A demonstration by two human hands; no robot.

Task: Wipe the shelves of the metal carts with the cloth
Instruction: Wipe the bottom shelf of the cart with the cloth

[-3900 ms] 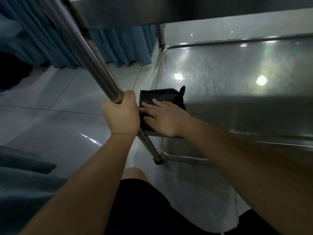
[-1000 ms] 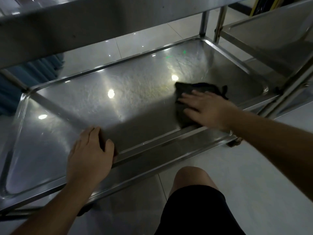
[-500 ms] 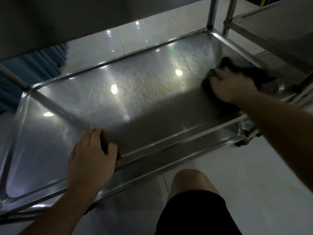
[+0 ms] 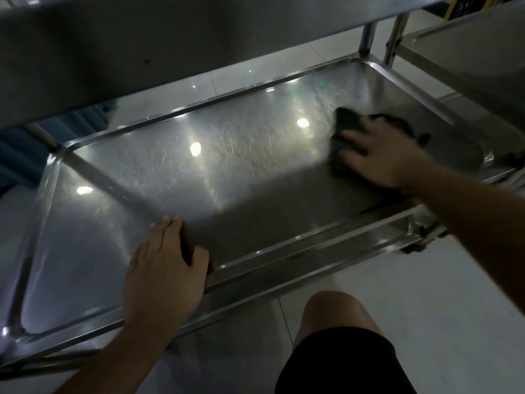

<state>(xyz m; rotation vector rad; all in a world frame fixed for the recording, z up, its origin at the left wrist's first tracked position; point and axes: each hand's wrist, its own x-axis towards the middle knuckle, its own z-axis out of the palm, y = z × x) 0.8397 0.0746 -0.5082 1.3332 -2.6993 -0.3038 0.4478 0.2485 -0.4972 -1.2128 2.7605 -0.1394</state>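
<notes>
The lower shelf [image 4: 233, 172] of a steel cart fills the view, shiny with light spots on it. A dark cloth [image 4: 345, 123] lies on the shelf's right part. My right hand [image 4: 380, 155] presses flat on the cloth with spread fingers; the cloth's near part is hidden under the hand. My left hand [image 4: 164, 265] rests over the shelf's front rim, fingers lying on the shelf surface and thumb out to the side.
The cart's upper shelf [image 4: 170, 38] hangs low across the top. A second steel cart [image 4: 460, 61] stands close at the right. Blue curtains [image 4: 17, 155] show at the left. My knee [image 4: 335, 317] is just below the front rim, over pale floor tiles.
My right hand slid the cloth from mid-right to the shelf's far right end, then back a little toward the middle. Earlier my left hand let go of the cart's post and settled on the front rim.
</notes>
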